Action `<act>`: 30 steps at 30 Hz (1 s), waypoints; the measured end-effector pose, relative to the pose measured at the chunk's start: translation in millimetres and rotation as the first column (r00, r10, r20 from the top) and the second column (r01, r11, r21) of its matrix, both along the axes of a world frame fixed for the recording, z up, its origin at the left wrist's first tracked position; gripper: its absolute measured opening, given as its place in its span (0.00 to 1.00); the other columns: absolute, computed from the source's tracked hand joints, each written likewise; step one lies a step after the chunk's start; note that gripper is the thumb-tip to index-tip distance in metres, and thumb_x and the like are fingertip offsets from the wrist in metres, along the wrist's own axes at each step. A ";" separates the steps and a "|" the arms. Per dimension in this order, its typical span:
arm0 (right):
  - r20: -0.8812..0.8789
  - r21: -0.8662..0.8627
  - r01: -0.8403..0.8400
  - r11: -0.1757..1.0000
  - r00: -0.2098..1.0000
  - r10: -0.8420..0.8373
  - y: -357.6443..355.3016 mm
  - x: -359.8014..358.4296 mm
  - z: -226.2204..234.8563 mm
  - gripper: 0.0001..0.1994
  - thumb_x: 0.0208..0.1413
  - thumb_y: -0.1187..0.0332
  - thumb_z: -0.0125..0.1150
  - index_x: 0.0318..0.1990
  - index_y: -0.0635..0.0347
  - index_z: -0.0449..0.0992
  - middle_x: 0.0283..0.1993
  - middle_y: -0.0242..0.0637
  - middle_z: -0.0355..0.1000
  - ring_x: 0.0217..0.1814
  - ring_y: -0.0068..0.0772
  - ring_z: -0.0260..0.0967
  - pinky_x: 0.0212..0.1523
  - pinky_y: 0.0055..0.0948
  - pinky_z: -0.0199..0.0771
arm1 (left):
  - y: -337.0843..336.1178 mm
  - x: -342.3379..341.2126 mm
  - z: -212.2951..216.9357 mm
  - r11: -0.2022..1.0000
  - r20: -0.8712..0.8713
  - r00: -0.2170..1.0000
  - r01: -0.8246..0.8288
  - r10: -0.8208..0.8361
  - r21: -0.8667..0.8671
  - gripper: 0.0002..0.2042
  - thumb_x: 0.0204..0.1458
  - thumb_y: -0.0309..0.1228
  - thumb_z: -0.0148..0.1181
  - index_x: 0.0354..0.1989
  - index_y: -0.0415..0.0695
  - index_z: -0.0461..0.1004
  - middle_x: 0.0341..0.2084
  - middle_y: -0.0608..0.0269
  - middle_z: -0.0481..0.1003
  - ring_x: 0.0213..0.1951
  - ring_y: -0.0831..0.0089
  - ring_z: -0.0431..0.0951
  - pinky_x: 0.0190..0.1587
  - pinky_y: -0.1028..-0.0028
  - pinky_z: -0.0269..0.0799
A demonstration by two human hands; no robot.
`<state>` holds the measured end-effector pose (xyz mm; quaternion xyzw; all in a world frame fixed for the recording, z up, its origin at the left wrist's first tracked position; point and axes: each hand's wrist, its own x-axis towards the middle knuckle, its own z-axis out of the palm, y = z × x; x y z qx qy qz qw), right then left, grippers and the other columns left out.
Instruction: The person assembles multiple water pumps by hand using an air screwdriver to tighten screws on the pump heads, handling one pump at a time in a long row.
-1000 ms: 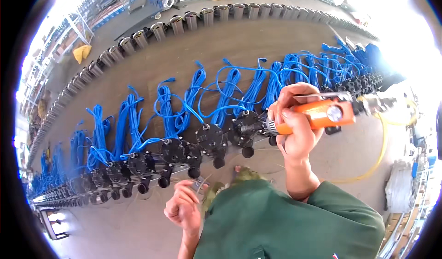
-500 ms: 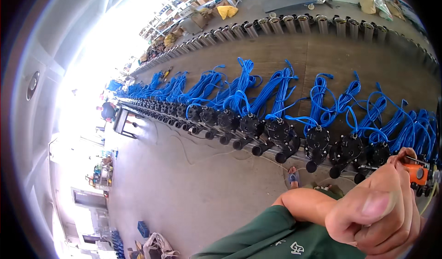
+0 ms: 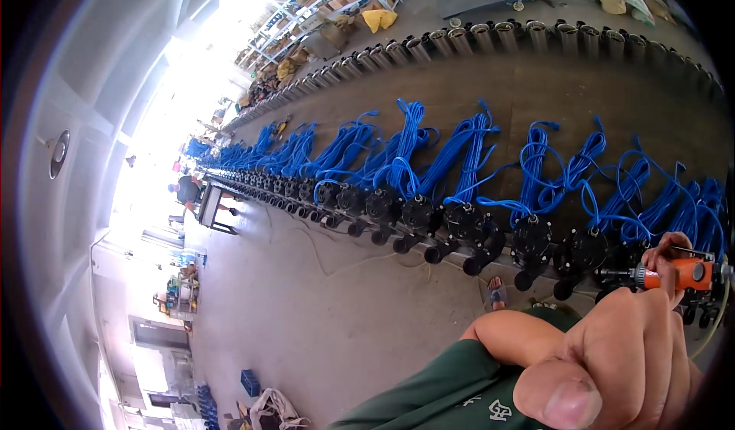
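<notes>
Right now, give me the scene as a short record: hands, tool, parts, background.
left hand: curled, close to camera; whether it holds anything is hidden
right hand: gripping orange tool
tool shaft: points left, near the row of black housings; contact unclear
cables: blue bundles lying beyond the housings
far row: open-topped metal cylinders
background: yellow bag, shelving, another person at far left

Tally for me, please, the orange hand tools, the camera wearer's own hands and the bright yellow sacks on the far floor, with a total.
Orange hand tool: 1
Wearer's hands: 2 (left hand, right hand)
Bright yellow sack: 1
Total: 4
</notes>
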<state>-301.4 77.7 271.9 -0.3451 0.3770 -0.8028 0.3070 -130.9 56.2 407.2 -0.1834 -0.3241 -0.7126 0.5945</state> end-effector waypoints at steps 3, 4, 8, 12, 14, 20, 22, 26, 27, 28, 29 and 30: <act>0.002 0.006 -0.021 1.000 1.000 0.021 -7.0 -4.0 0.1 0.20 0.49 0.76 0.54 0.52 0.65 0.70 0.41 0.39 0.69 0.28 0.20 0.64 0.34 0.25 0.68 | -6.0 -0.4 1.4 1.000 0.008 1.000 -0.016 0.016 -0.002 0.29 0.67 0.45 0.43 0.08 0.54 0.57 0.03 0.76 0.55 0.07 0.77 0.54 0.18 0.75 0.64; -0.021 -0.036 -0.075 0.997 0.997 0.075 -9.7 -6.0 0.3 0.20 0.50 0.77 0.55 0.53 0.64 0.71 0.41 0.38 0.69 0.28 0.21 0.65 0.33 0.25 0.69 | -8.2 1.6 1.8 1.000 0.014 1.000 -0.017 0.017 -0.004 0.29 0.67 0.45 0.43 0.08 0.54 0.57 0.03 0.76 0.55 0.07 0.78 0.54 0.18 0.75 0.64; -0.015 -0.084 -0.081 0.993 0.997 0.080 -19.5 -12.5 -2.8 0.20 0.50 0.79 0.58 0.54 0.62 0.71 0.41 0.37 0.70 0.26 0.23 0.69 0.32 0.27 0.74 | -15.2 0.9 4.2 0.999 0.039 0.999 -0.036 0.036 0.001 0.29 0.67 0.44 0.43 0.08 0.54 0.57 0.03 0.76 0.55 0.07 0.78 0.54 0.18 0.76 0.64; -0.048 0.032 0.022 0.999 0.999 -0.021 -21.3 -16.3 -7.2 0.20 0.49 0.73 0.56 0.53 0.64 0.70 0.41 0.38 0.69 0.28 0.20 0.64 0.34 0.24 0.69 | -20.8 -0.2 5.2 0.999 0.063 0.997 -0.037 0.037 -0.005 0.29 0.67 0.44 0.43 0.07 0.54 0.57 0.02 0.76 0.55 0.06 0.78 0.54 0.18 0.76 0.65; -0.069 0.046 0.042 0.998 0.997 -0.039 -21.2 -17.3 -7.7 0.20 0.50 0.73 0.56 0.53 0.64 0.70 0.40 0.37 0.69 0.28 0.19 0.64 0.33 0.24 0.69 | -21.7 -3.2 6.0 1.000 0.072 0.997 -0.026 0.026 -0.005 0.29 0.67 0.44 0.43 0.07 0.54 0.58 0.02 0.76 0.55 0.06 0.78 0.54 0.17 0.76 0.65; -0.080 0.024 0.036 0.999 0.996 -0.034 -25.8 -18.0 -3.5 0.20 0.50 0.73 0.55 0.53 0.64 0.69 0.40 0.37 0.69 0.28 0.19 0.64 0.33 0.24 0.68 | -25.1 -10.6 6.3 0.999 0.082 0.996 -0.035 0.035 -0.004 0.29 0.67 0.44 0.43 0.07 0.54 0.58 0.02 0.76 0.55 0.06 0.79 0.53 0.17 0.76 0.66; -0.074 -0.004 0.007 1.000 0.997 -0.007 -28.0 -17.5 -2.9 0.20 0.50 0.73 0.55 0.53 0.64 0.69 0.40 0.37 0.69 0.28 0.19 0.64 0.33 0.24 0.68 | -27.1 -7.3 5.8 0.999 0.086 0.996 -0.033 0.033 -0.006 0.30 0.67 0.44 0.43 0.07 0.54 0.58 0.02 0.76 0.55 0.06 0.79 0.53 0.17 0.77 0.66; -0.079 0.026 0.047 0.999 0.996 -0.045 -30.2 -13.6 -3.6 0.19 0.50 0.74 0.54 0.52 0.65 0.69 0.39 0.37 0.69 0.28 0.19 0.63 0.34 0.24 0.67 | -29.9 0.0 8.0 0.999 0.089 0.995 -0.047 0.048 -0.014 0.30 0.67 0.44 0.43 0.07 0.54 0.58 0.02 0.76 0.55 0.06 0.79 0.53 0.17 0.77 0.66; -0.083 0.033 0.044 0.998 0.996 -0.041 -30.4 -11.6 -3.2 0.19 0.50 0.74 0.54 0.52 0.65 0.69 0.39 0.37 0.68 0.29 0.19 0.63 0.34 0.24 0.67 | -30.4 0.0 9.5 0.999 0.093 0.994 -0.051 0.052 -0.014 0.30 0.67 0.44 0.43 0.07 0.54 0.58 0.02 0.76 0.55 0.06 0.79 0.53 0.17 0.77 0.66; -0.089 0.028 0.016 0.999 0.996 -0.014 -30.7 -8.9 -2.5 0.19 0.50 0.75 0.53 0.52 0.65 0.69 0.39 0.37 0.68 0.29 0.19 0.63 0.34 0.24 0.67 | -31.5 2.0 10.7 0.998 0.090 0.994 -0.053 0.054 -0.013 0.30 0.67 0.44 0.43 0.07 0.54 0.58 0.02 0.76 0.55 0.06 0.80 0.53 0.16 0.77 0.66; -0.078 0.024 0.035 0.999 0.996 -0.033 -31.6 -6.4 -0.8 0.19 0.50 0.75 0.53 0.52 0.65 0.69 0.39 0.37 0.68 0.29 0.19 0.63 0.34 0.24 0.67 | -33.0 2.9 12.1 0.998 0.089 0.995 -0.054 0.055 -0.012 0.30 0.67 0.44 0.43 0.07 0.54 0.59 0.02 0.76 0.55 0.06 0.80 0.53 0.16 0.77 0.66; -0.070 0.012 0.028 1.000 0.997 -0.027 -32.4 -2.4 1.1 0.19 0.50 0.75 0.53 0.52 0.65 0.69 0.39 0.37 0.68 0.29 0.19 0.63 0.34 0.24 0.67 | -33.6 3.1 13.3 0.998 0.086 0.995 -0.058 0.059 -0.014 0.30 0.67 0.44 0.43 0.07 0.54 0.59 0.02 0.76 0.55 0.06 0.80 0.53 0.16 0.77 0.66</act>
